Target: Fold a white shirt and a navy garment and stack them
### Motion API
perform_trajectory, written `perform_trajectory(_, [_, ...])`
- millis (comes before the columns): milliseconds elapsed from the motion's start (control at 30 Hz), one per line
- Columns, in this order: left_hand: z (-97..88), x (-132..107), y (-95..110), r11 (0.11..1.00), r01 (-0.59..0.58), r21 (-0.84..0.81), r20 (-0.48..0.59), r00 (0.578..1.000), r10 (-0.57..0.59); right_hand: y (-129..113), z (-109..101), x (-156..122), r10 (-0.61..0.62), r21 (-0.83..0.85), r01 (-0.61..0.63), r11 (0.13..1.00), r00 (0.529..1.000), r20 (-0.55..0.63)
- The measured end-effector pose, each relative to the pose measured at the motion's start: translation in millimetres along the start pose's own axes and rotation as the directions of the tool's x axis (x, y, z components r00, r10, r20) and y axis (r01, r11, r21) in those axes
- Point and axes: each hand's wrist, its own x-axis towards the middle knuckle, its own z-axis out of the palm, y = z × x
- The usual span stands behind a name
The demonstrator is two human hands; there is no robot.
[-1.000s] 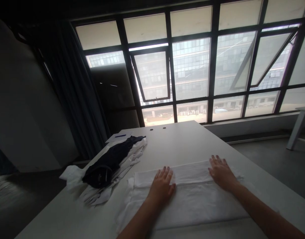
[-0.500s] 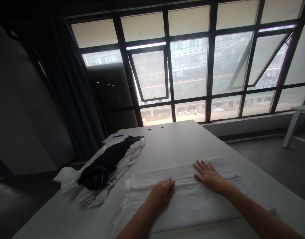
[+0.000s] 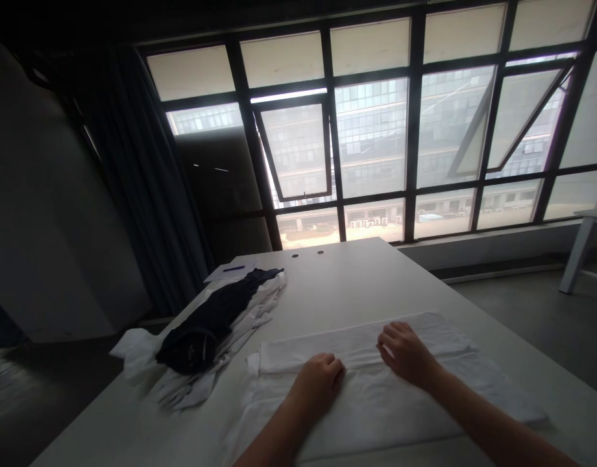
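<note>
White garment: the folded white garment point(image 3: 376, 408) lies flat on the white surface point(image 3: 347, 279) right in front of you; take it as the clock's centre, with 12 straight ahead. Its 12 o'clock side is doubled into a lengthwise band.
Left grip: your left grip point(image 3: 318, 383) rests on the cloth at 10 o'clock, fingers curled by the band's near edge; the fingertips are hidden, so you cannot tell whether it has hold of fabric.
Right grip: your right grip point(image 3: 408, 353) sits on the band at 1 o'clock, fingers half bent and touching cloth; whether it pinches any, you cannot tell.
Clothes pile: at 10 o'clock, a dark navy garment point(image 3: 211, 318) lies over crumpled white clothes point(image 3: 243, 331), well apart from your hands.
Paper: past the pile, also at 10 o'clock, a sheet point(image 3: 218, 273) carries a blue pen point(image 3: 233, 268).
Window: dark-framed panes point(image 3: 371, 136) stand at 12.
</note>
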Motion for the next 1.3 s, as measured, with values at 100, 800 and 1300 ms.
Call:
perform_trajectory(100, [-1.7, 1.0, 3.3, 0.999, 0.031, 0.03, 0.017, 0.999, -0.031, -30.8, 1.2, 3.0, -0.17, 0.124, 0.16, 0.979, 0.982, 0.076])
perform_trajectory(800, [-2.9, -2.3, 9.7, 0.991, 0.056, -0.118, -0.065, 0.996, -0.064, -27.4, 6.3, -4.8, -0.142, 0.334, 0.085, 0.939, 0.979, 0.148])
perform_trajectory(1300, [3.1, 2.8, 10.1, 0.967, 0.159, -0.199, -0.02, 0.986, -0.166, -24.4, 9.3, -4.5, -0.103, 0.387, 0.025, 0.922, 0.978, 0.183])
